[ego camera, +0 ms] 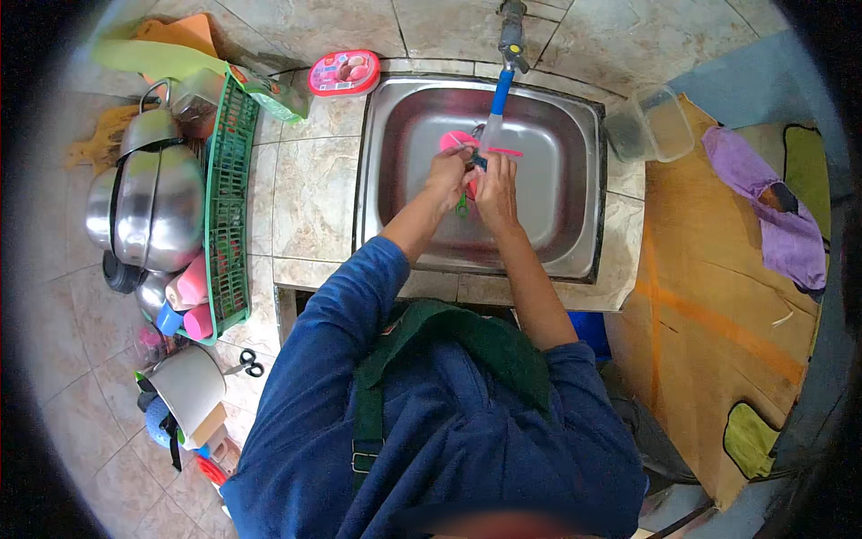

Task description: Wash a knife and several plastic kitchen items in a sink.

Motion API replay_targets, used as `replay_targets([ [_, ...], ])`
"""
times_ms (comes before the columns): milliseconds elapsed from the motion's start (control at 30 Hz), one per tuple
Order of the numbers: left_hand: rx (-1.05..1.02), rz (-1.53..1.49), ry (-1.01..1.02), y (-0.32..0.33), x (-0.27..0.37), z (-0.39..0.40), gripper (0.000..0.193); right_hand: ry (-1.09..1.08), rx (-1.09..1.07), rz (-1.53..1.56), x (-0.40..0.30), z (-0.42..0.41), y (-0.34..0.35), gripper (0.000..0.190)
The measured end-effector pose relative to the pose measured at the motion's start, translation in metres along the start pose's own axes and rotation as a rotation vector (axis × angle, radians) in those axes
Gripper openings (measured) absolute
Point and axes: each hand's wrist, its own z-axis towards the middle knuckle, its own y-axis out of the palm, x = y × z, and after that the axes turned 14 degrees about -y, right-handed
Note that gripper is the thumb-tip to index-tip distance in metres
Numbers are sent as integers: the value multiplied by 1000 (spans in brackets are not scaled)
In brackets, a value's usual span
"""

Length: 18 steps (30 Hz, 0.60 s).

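My left hand point(448, 174) and my right hand point(497, 188) are close together over the stainless steel sink point(545, 246). A small dark blue item point(479, 160) lies between their fingers; its kind is too small to tell, as is which hand grips it. A thin utensil shaft shows by my left fingers. Beneath the faucet's blue sleeve point(500, 93), a pale stream or tube comes down beside my right hand. A round pink item point(456, 140) sits in the sink behind my left hand. Near the hands are a pink handle point(505, 152), a green handle point(461, 206) and a partly hidden red item.
A green plastic basket point(227, 222) with metal pots and cups stands at left, near scissors point(250, 364). A pink-lidded tub point(344, 73) is behind the sink's left corner. Clear plastic containers point(663, 124) stand at right, beside a brown board point(714, 269) with a purple cloth point(768, 202).
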Motion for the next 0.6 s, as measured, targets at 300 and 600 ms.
replay_targets([
  [300,-73,105,-59,-16,-28,2,17,291,-21,248,31,6,21,15],
  [600,15,1254,185,-22,-29,3,37,449,-243,132,55,8,41,40],
])
